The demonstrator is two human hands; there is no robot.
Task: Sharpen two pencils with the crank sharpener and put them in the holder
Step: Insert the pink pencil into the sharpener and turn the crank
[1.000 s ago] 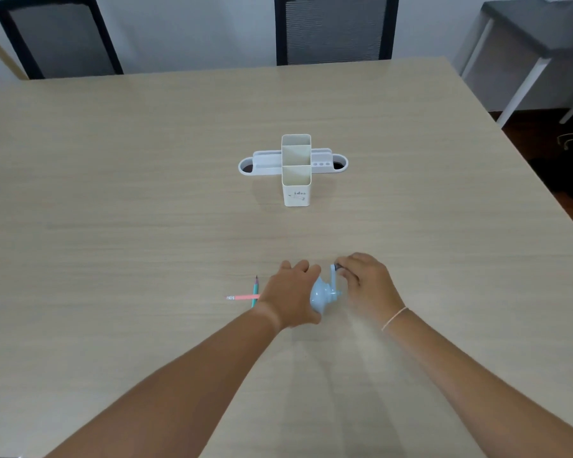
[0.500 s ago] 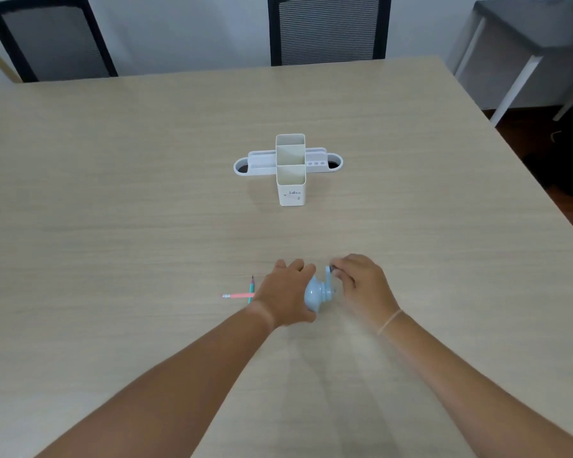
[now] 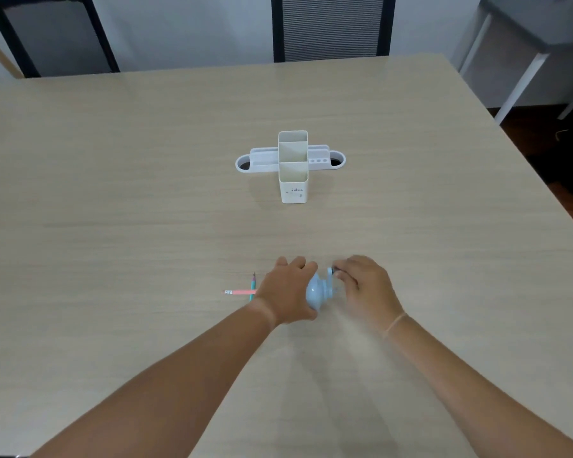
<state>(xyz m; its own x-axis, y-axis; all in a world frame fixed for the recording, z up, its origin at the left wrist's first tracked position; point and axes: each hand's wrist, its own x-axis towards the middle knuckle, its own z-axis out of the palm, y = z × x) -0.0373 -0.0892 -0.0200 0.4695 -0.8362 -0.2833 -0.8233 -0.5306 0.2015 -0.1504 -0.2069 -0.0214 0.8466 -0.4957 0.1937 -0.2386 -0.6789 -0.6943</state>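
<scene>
A light blue crank sharpener [image 3: 315, 292] stands on the table near me. My left hand [image 3: 286, 292] wraps around its left side and hides most of its body. My right hand [image 3: 366, 285] pinches the dark crank knob at the sharpener's upper right. A pink pencil [image 3: 240, 292] lies flat, its eraser end pointing left, its other end hidden under my left hand. A teal pencil [image 3: 253, 283] crosses it, tip pointing away from me. The white pencil holder [image 3: 293, 190] stands upright at the table's centre, its compartments showing nothing inside.
A low white organiser tray [image 3: 262, 163] with round end holes sits right behind the holder. Two dark chairs [image 3: 331, 26] stand at the far table edge. A grey side table [image 3: 526, 38] is off to the right, beyond the table's right edge.
The view has drifted slightly. Both hands stay on the sharpener, the right hand's fingers shifting a little at the crank. The pencils have not moved.
</scene>
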